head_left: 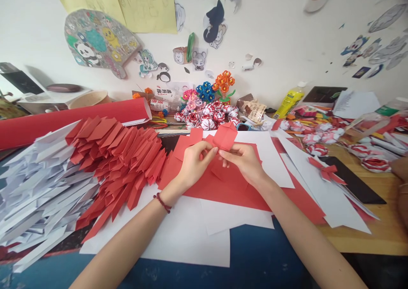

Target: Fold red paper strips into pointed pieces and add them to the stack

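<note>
The red piece (pixel 225 137) is held up between both hands, just above the fingertips and over a red sheet (pixel 204 189). Its lower edge is pinched by the left fingers (pixel 210 154) from one side and by the right fingers (pixel 228 155) from the other, thumbs nearly meeting. Thin folded paper is suggested, so it should be very light, stiffer along its creases than across its flat faces, hardly slippery, and easily dented or torn if squeezed hard. It would best be held lightly by the folded edges, with the pointed top left untouched. The lower corners are covered by the fingertips, the far face is turned away, and the exact layers cannot be made out. Some curled fingers are also hidden behind the palms. Left of the fingers, single pieces in the red pile (pixel 117 153) are hard to separate by eye; both forearms are cut off below.
</note>
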A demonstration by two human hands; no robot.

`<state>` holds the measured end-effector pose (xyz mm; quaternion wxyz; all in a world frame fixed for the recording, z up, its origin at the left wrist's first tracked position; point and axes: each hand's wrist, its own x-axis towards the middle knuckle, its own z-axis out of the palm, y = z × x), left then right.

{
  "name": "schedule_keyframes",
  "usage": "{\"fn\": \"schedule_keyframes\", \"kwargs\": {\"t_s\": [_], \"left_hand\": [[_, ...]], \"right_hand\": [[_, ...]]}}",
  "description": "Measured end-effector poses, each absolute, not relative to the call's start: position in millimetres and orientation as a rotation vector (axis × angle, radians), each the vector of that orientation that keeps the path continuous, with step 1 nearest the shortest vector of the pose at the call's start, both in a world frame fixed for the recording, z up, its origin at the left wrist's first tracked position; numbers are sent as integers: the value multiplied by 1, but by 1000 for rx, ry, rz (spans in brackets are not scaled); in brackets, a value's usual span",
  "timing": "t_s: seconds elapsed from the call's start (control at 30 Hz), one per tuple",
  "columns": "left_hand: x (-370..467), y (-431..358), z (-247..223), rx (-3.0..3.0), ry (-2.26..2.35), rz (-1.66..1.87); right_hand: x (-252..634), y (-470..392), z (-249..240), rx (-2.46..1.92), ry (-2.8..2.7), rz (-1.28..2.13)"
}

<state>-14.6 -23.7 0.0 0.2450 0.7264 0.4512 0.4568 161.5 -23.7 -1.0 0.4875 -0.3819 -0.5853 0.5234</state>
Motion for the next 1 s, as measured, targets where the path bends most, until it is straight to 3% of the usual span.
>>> {"fn": "schedule_keyframes", "kwargs": {"t_s": [1.0], "left_hand": [[-22,-22,5,2012,1098,1180]], "right_hand": [[160,-27,0,-913,-1502,1201]]}}
